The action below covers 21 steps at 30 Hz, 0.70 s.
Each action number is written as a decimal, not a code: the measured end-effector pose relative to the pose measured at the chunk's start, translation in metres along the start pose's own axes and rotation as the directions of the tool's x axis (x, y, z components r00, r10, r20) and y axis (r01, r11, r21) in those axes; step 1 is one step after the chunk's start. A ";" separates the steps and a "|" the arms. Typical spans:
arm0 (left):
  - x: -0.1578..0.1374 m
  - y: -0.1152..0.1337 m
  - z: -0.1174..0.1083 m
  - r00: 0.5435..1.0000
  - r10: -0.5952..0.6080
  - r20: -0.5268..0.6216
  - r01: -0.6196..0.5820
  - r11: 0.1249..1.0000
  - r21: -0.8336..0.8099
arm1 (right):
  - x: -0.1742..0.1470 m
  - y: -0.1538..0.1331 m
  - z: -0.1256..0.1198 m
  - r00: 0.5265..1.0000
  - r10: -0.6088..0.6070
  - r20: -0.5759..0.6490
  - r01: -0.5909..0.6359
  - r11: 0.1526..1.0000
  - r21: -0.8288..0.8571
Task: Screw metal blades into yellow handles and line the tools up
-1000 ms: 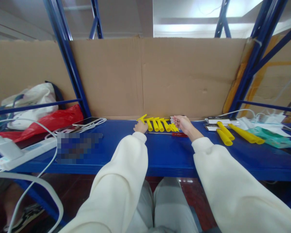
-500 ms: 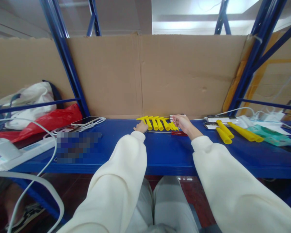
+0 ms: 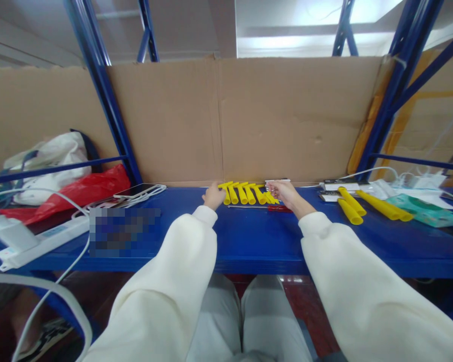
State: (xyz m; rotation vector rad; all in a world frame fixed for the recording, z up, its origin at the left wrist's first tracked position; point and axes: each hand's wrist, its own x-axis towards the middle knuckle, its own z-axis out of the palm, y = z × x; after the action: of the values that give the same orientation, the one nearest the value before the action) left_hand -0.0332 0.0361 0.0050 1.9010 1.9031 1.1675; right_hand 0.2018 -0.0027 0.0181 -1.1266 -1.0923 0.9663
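Several yellow hollow tapered tubes (image 3: pixel 241 193) lie in a row near the back of the blue table. My left hand (image 3: pixel 213 195) is at the left end of this row, its fingers apart and close beside the leftmost tube; whether they touch it is unclear. At the row's right end, smaller yellow pieces (image 3: pixel 271 197) lie between the tubes and my right hand (image 3: pixel 284 193). The fingers of that hand are pinched together, and what they hold is too small to make out. A screwdriver with a red handle (image 3: pixel 278 208) lies in front of the row, its shaft pointing left.
More yellow tubes (image 3: pixel 350 211) lie to the right beside a green plastic packet (image 3: pixel 423 210). A phone (image 3: pixel 136 190) with a coiled cable, a red bag (image 3: pixel 94 188) and a white power strip (image 3: pixel 41 244) are on the left. A cardboard sheet (image 3: pixel 249 120) stands behind the table.
My left hand has moved a little left, off the near part of the leftmost tube. My right hand stays almost in place. The view has shifted slightly.
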 end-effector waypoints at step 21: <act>-0.014 0.000 0.000 0.983 0.181 0.043 -0.182 0.983 0.024 | 0.017 0.011 -0.168 0.714 -0.174 -0.678 -0.532 0.495 -0.687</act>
State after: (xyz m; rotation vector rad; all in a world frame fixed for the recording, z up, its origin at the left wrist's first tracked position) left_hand -0.0310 0.0231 0.0001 2.1345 1.7646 1.1464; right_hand 0.3689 -0.0175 -0.0036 -2.2769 -0.7782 -0.0250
